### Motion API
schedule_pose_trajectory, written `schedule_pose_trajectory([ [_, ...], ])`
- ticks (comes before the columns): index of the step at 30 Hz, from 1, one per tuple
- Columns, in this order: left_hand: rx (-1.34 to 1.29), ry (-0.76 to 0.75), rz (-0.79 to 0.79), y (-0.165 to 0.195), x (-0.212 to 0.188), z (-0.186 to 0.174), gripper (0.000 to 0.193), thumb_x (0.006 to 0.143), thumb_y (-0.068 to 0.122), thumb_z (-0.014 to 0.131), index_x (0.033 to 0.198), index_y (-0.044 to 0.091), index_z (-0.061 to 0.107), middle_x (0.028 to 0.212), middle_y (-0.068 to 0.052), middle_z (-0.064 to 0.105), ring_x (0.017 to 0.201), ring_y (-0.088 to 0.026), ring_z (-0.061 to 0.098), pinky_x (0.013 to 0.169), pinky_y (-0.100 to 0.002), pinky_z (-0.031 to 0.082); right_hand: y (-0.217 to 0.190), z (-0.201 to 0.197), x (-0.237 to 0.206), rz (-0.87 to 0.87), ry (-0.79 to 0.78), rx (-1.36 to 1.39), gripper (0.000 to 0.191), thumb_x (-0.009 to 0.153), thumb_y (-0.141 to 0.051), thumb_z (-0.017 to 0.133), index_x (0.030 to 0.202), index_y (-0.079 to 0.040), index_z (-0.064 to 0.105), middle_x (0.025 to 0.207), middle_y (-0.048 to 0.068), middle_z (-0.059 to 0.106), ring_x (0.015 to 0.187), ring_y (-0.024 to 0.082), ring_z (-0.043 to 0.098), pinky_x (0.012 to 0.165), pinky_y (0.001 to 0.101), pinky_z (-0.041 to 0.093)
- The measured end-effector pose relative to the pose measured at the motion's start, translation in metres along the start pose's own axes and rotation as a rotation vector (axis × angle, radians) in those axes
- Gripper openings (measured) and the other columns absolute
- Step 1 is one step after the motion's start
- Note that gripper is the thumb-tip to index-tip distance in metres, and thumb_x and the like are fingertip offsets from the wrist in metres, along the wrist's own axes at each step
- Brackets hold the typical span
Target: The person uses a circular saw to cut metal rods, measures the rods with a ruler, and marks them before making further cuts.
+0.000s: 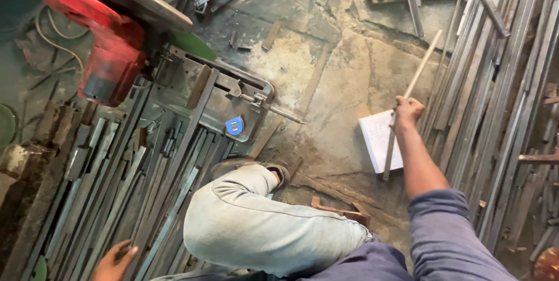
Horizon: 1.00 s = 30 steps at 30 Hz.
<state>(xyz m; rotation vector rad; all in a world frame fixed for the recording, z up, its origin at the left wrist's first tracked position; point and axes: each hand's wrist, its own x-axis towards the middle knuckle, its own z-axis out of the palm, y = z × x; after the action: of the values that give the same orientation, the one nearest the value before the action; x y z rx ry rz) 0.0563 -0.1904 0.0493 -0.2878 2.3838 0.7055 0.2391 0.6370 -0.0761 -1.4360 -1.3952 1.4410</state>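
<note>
My right hand is stretched out to the right and closed around a thin flat metal strip that slants from upper right down over a white sheet of paper on the stone floor. My left hand is at the bottom left edge, fingers closed on the near end of a long steel bar that runs up into the vise of a chop saw. The saw has a red motor housing and a round blade guard. My bent knee in light trousers fills the lower middle.
Several cut steel bars lie side by side left of my leg. A large heap of long steel strips covers the right side. A blue tape measure rests on the saw base. A brick piece lies by my knee.
</note>
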Motion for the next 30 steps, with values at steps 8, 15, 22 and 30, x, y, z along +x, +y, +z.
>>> schedule_pose_trajectory([
  [8, -0.017, 0.032, -0.089, 0.002, -0.015, 0.002, 0.069, 0.087, 0.037, 0.078, 0.143, 0.000, 0.062, 0.134, -0.031, 0.067, 0.133, -0.039, 0.061, 0.114, -0.049, 0.044, -0.047, -0.037, 0.054, 0.065, -0.151, -0.415, 0.015, 0.092, -0.010, 0.072, 0.080, -0.004, 0.064, 0.063, 0.002, 0.054, 0.049, 0.013, 0.050, 0.040, 0.0357, 0.038],
  [15, -0.099, -0.006, -0.025, 0.030, -0.029, 0.000, 0.072, 0.088, 0.038, 0.075, 0.146, -0.001, 0.056, 0.136, -0.029, 0.065, 0.133, -0.038, 0.059, 0.112, -0.049, 0.043, -0.037, -0.060, 0.040, 0.026, -0.510, -0.346, 0.010, 0.090, -0.013, 0.077, 0.087, -0.006, 0.070, 0.064, 0.000, 0.058, 0.049, 0.009, 0.048, 0.042, 0.0274, 0.037],
  [22, 0.009, 0.030, -0.128, 0.031, -0.036, 0.002, 0.072, 0.089, 0.039, 0.077, 0.148, 0.002, 0.057, 0.138, -0.030, 0.064, 0.135, -0.040, 0.057, 0.114, -0.052, 0.042, -0.028, -0.034, 0.031, -0.047, -0.274, -0.409, 0.016, 0.089, -0.017, 0.078, 0.083, -0.004, 0.070, 0.063, 0.002, 0.062, 0.050, 0.012, 0.057, 0.044, 0.0297, 0.044],
  [30, -0.056, -0.016, -0.186, -0.012, -0.026, 0.007, 0.081, 0.084, 0.042, 0.080, 0.149, 0.000, 0.054, 0.138, -0.031, 0.066, 0.137, -0.040, 0.058, 0.115, -0.056, 0.042, -0.064, -0.004, 0.064, -0.106, -0.173, -0.474, 0.017, 0.088, -0.014, 0.072, 0.088, 0.003, 0.070, 0.066, 0.007, 0.064, 0.053, 0.016, 0.063, 0.045, 0.0349, 0.049],
])
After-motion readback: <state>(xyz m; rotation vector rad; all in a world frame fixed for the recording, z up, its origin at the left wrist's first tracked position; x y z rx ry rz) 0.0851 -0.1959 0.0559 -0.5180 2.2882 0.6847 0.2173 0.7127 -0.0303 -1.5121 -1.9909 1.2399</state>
